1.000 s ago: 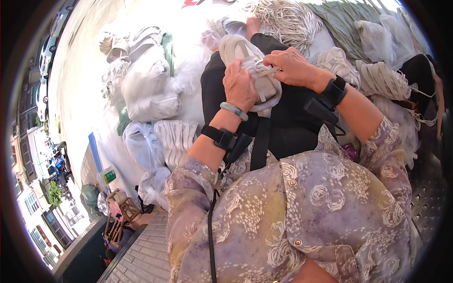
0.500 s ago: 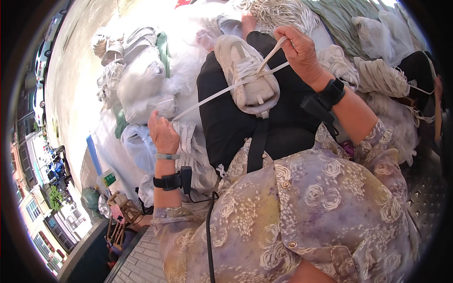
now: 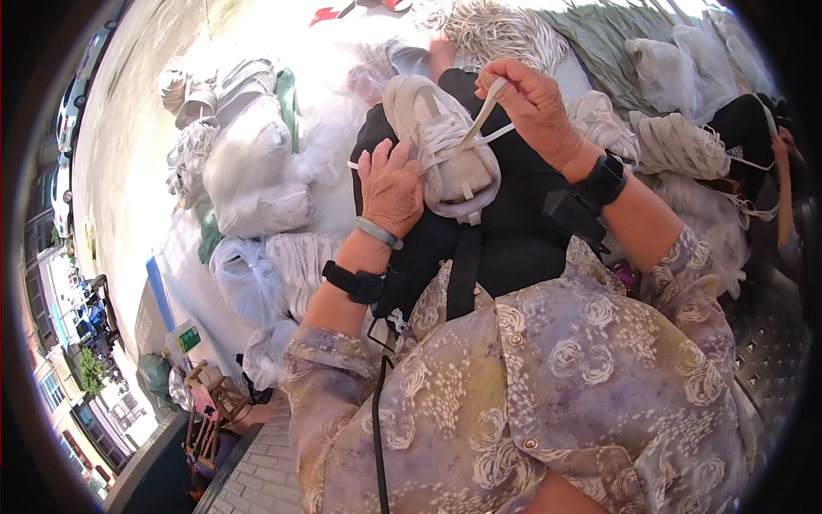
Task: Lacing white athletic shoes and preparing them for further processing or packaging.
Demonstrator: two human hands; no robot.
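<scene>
A pale off-white lace-up shoe point(image 3: 441, 146) rests on my black-clad lap, its heel toward me and its toe away. Between the thumb and fingers of my right hand point(image 3: 533, 107), a cream strip that looks like a shoelace point(image 3: 481, 114) is pinched and rises from the shoe's lacing. A whiter lace part point(image 3: 499, 134) stretches from the shoe toward the same hand. My left hand point(image 3: 391, 190) lies beside the shoe's left side, fingers stretched and slightly apart. A bit of lace sticks out left of it; the stretch under the hand is hidden.
Tangled laces point(image 3: 505, 36) are heaped beyond my lap. Laced shoes point(image 3: 681, 146) are grouped at the right, and bagged white items point(image 3: 257, 176) lie at the left. A black cord point(image 3: 377, 428) hangs down my front. Another person's hand point(image 3: 783, 144) shows at the far right.
My left hand has let go of the lace it was pulling out to the left and has come in beside the shoe. My right hand has shifted slightly left, still pinching its strip.
</scene>
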